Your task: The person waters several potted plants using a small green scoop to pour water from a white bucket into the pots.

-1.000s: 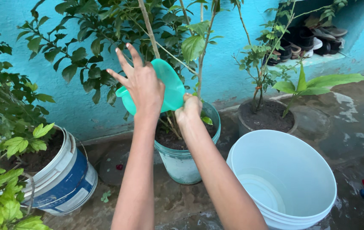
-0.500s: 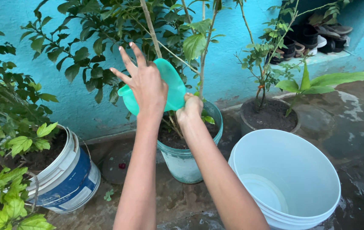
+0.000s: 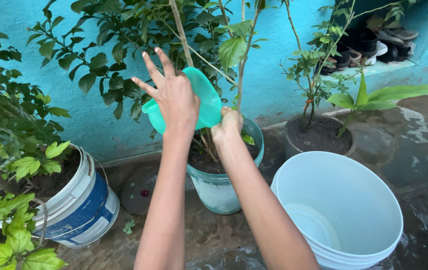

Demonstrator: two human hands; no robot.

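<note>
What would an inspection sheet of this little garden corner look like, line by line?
Surface: wet, dark stone floor, patchy with water.
Job's things: turquoise plastic scoop, tilted over the pale green plant pot with dark soil.
Clutter: large white plastic bucket, a little water at its bottom; blue-and-white paint bucket planter; round grey pot with a leafy seedling.
Hands: left hand rests on the scoop with fingers spread; right hand grips its lower end.
Cables: nothing seen.
Surroundings: turquoise painted wall; shoes on a ledge at top right.
</note>
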